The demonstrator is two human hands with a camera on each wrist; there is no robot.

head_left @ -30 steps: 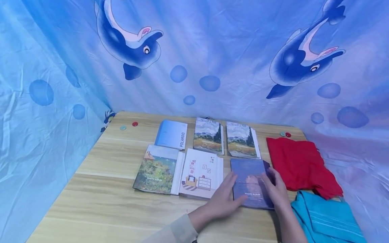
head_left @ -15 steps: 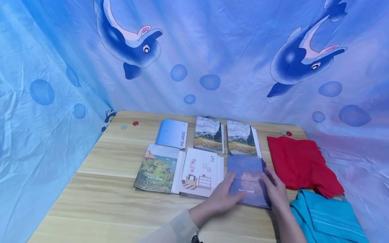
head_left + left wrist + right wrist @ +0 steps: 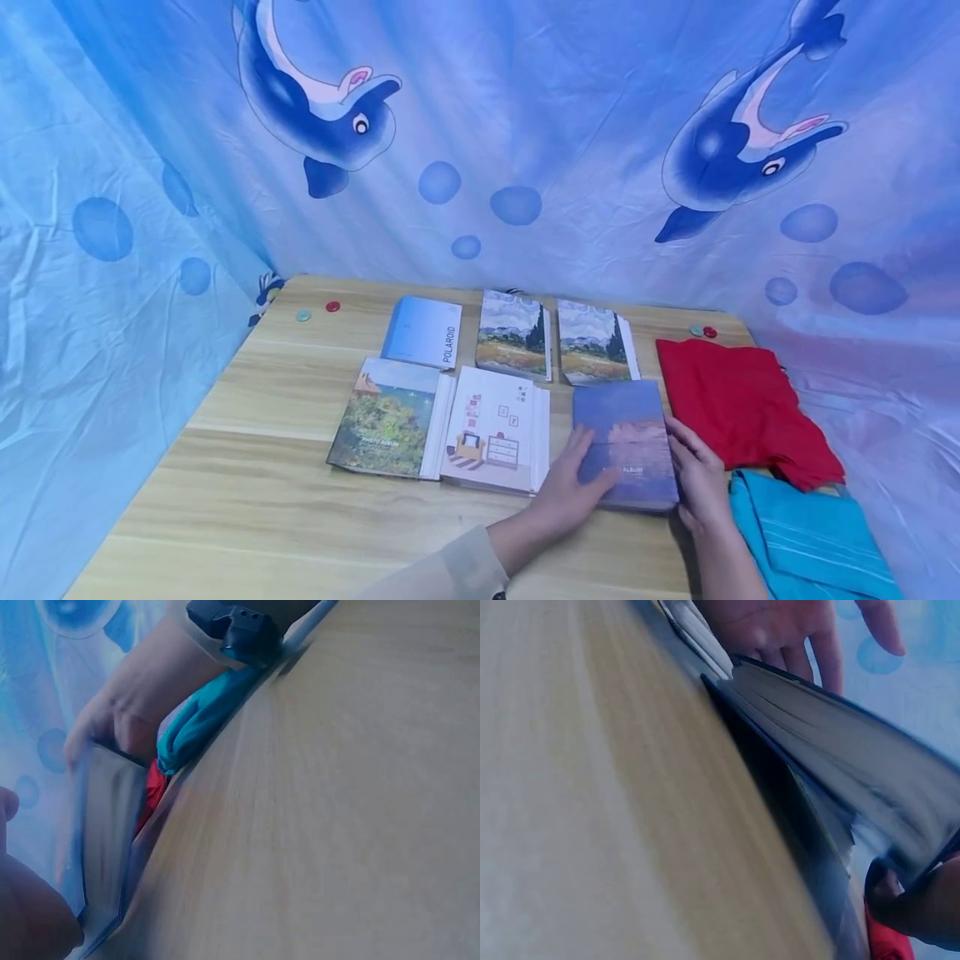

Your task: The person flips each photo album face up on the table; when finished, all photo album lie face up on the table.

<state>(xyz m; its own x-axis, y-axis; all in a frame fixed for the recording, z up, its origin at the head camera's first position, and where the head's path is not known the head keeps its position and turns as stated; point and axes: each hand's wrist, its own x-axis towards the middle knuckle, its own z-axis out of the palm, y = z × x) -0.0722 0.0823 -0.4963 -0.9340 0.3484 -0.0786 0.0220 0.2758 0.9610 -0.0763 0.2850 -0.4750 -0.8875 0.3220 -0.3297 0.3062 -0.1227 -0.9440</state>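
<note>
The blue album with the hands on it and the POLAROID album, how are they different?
The blue album is dark with a pink cloud picture; the POLAROID album is pale blue and plain. The blue album lies in the near row, held by the left hand and right hand; the POLAROID album lies in the far row, untouched. Both lie on the table.

- Head view: bright, even, blue-tinted light; soft, faint shadows on the worktop [image 3: 262, 467]; slight bending at the edges.
- Both wrist views: close, smeared, out of focus.
</note>
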